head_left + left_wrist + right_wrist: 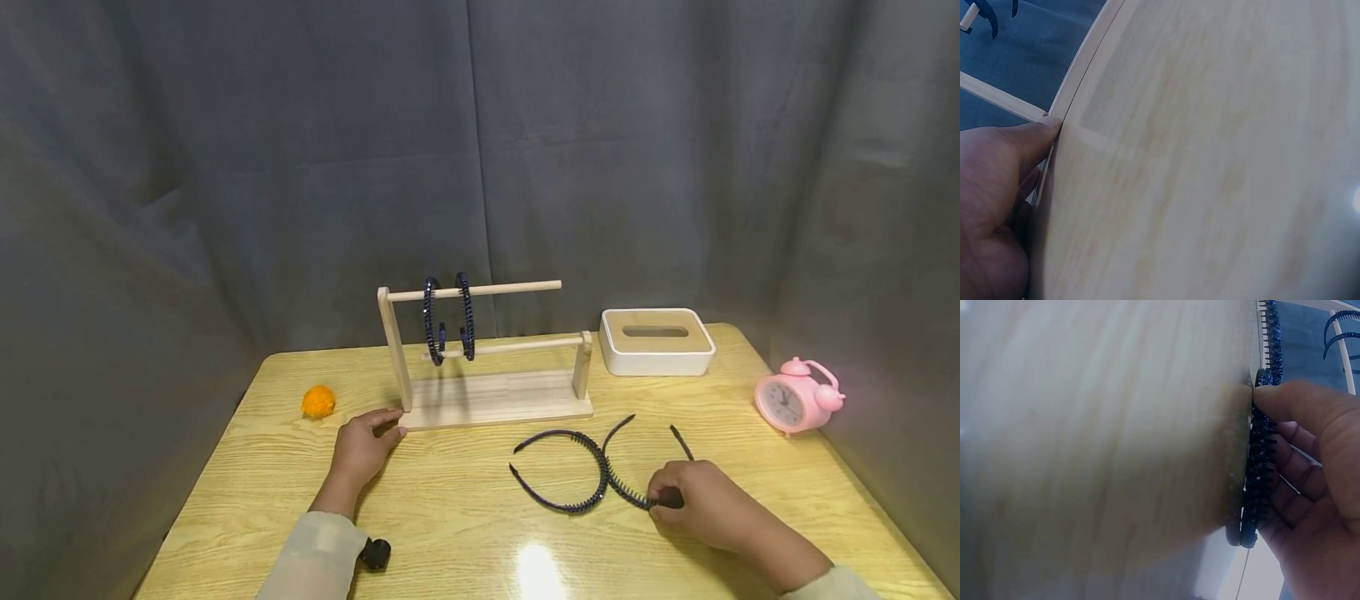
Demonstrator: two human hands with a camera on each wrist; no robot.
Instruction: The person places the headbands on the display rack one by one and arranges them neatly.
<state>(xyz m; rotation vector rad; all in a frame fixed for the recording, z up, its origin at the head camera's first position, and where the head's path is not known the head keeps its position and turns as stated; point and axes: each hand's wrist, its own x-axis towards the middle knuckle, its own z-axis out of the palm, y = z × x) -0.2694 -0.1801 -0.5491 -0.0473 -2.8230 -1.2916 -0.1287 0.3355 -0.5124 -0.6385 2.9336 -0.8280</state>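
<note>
My left hand (pixel 363 450) is at the front left corner of a wooden headband stand (pixel 495 400), its thumb on the front edge and fingers round the end. In the left wrist view the thumb presses the base edge. Two dark toothed headbands (pixel 467 312) hang on the stand's upper rod. My right hand (pixel 701 504) pinches a dark toothed headband (pixel 622 490) that lies on the table, thumb in front and fingers behind; the hand covers part of its band. Left of it lies another dark headband (pixel 558 507), and the two touch or overlap.
A white tissue box (pixel 656 362) with a wooden lid stands behind, right of the stand. Near the table's right edge is a pink alarm clock (pixel 795 400). An orange pompom (pixel 318 402) lies left of the stand. Grey curtains (pixel 480 167) surround the table (pixel 450 517).
</note>
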